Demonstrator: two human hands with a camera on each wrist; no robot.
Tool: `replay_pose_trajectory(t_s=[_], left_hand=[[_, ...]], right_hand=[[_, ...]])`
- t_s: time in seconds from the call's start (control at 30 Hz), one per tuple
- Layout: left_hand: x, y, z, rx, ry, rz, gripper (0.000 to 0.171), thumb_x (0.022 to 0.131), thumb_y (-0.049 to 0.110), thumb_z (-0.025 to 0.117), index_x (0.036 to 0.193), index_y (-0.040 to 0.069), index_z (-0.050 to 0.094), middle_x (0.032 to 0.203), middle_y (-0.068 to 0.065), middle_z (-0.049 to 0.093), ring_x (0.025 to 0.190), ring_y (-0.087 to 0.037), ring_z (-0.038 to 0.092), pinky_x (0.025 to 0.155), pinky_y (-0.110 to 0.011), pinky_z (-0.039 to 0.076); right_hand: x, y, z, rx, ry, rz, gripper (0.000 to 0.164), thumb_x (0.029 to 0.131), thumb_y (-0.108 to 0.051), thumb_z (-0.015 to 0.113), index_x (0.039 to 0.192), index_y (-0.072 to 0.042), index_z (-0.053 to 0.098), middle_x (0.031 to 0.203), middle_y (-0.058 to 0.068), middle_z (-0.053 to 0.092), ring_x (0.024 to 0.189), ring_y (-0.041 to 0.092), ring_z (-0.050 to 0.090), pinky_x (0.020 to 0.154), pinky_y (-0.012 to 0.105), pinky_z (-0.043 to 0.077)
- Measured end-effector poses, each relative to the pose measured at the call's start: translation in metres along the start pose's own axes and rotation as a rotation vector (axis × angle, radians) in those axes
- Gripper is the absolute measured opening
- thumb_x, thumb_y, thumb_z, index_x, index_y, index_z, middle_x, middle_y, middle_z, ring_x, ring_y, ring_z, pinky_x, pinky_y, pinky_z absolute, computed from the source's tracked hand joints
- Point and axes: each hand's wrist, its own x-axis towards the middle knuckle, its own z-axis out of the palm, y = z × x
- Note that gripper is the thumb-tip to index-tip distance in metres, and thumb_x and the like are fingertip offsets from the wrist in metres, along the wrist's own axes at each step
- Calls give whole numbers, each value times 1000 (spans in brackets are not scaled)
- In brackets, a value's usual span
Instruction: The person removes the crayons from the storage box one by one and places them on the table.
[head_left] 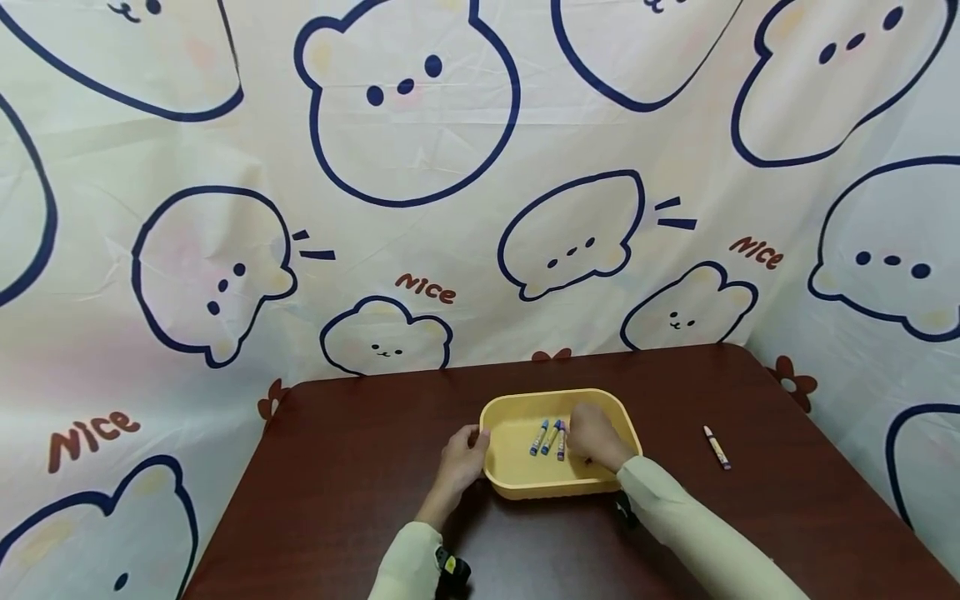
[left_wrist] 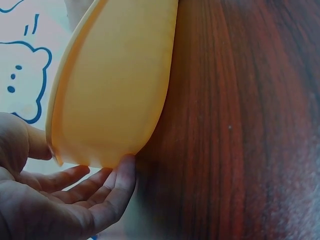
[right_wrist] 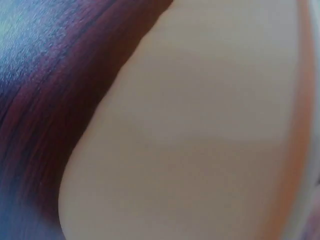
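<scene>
The work is looking partly along: three crayons [head_left: 551,437] are lying side by side inside the yellow tray [head_left: 510,454], while a lone crayon [head_left: 717,447] is lying outside it, well apart on the right of the worktop [head_left: 360,450]. That loose one is seemingly remaining to be dealt with, though the pictures are not showing whether crayons are going in or coming out. The tray itself is sitting on the worktop in front of the person, between the two hands.

The left hand [head_left: 462,457] is gripping the tray's left end, the thumb pressing at the rim and the other fingers bending against the outer wall. The right hand [head_left: 596,433] is reaching inside the tray, just beside the three crayons; its fingers are being hidden, so I cannot tell how far open it is or whether it is holding anything.

Counting what is showing: one tray, four crayons, three inside and one outside, and two hands. Any crayon beneath the right hand is staying uncounted.
</scene>
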Motion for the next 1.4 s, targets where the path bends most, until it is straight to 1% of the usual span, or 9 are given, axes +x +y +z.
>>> replay_pose_trajectory(t_s=[0.1, 0.2, 0.27, 0.37, 0.5, 0.53, 0.8, 1.13, 1.4], left_hand=[[0, -1, 0, -7, 1, 3, 42, 108, 28, 50, 138, -1, 56, 122, -19, 65, 98, -26, 68, 71, -33, 62], [0, -1, 1, -21, -4, 8, 43, 108, 28, 50, 139, -2, 55, 123, -20, 64, 98, -26, 69, 71, -33, 63], [0, -1, 1, -33, -8, 12, 43, 108, 26, 50, 139, -3, 55, 122, -21, 64, 97, -27, 69, 71, -33, 63], [-1, 0, 1, -42, -10, 11, 44, 108, 26, 50, 140, -4, 54, 122, -22, 64, 96, -27, 69, 70, -32, 63], [-1, 0, 2, -43, -10, 1, 45, 108, 27, 50, 141, -4, 53, 124, -22, 63, 97, -27, 69, 70, -32, 63], [-1, 0, 2, -39, -11, 3, 46, 108, 27, 50, 141, -4, 52, 124, -23, 63, 97, -27, 69, 70, -32, 63], [0, 1, 2, -33, -25, -9, 46, 109, 27, 48, 143, -3, 51, 124, -22, 62, 93, -27, 71, 68, -32, 63], [0, 0, 2, -29, -31, -1, 45, 108, 28, 48, 142, -2, 52, 127, -22, 61, 91, -25, 71, 69, -32, 63], [2, 0, 3, -43, -3, -20, 46, 108, 28, 49, 142, -2, 52, 126, -21, 62, 92, -24, 70, 68, -30, 62]], right_hand=[[-3, -1, -8, 36, -4, 10, 54, 82, 11, 60, 48, -18, 29, 43, -7, 22, 37, 7, 21, 39, 20, 17], [-6, -5, -20, 68, -20, 59, 51, 81, 10, 61, 49, -17, 33, 42, -6, 28, 36, 8, 28, 38, 20, 20], [-8, -10, -28, 96, -35, 118, 48, 83, 10, 62, 52, -17, 37, 44, -4, 34, 37, 10, 37, 37, 19, 26], [-7, -13, -38, 122, -46, 203, 31, 85, 6, 67, 61, -10, 54, 57, 3, 52, 45, 13, 53, 40, 22, 43], [-7, -9, -53, 141, -50, 242, 5, 87, 2, 68, 84, -1, 70, 83, 12, 65, 56, 18, 63, 53, 32, 59], [-8, -9, -58, 141, -47, 240, 4, 88, 1, 68, 86, -1, 70, 86, 13, 66, 58, 18, 64, 56, 34, 60], [-14, -2, -100, 157, -18, 255, 19, 92, -6, 68, 108, 4, 71, 96, 16, 68, 69, 19, 66, 64, 35, 63], [-24, 33, -139, 207, 6, 299, 23, 91, -7, 70, 109, 7, 68, 97, 20, 68, 74, 21, 66, 69, 38, 64], [-32, 67, -158, 200, 37, 360, 24, 88, -7, 69, 107, 8, 68, 96, 20, 67, 75, 21, 68, 66, 37, 65]])
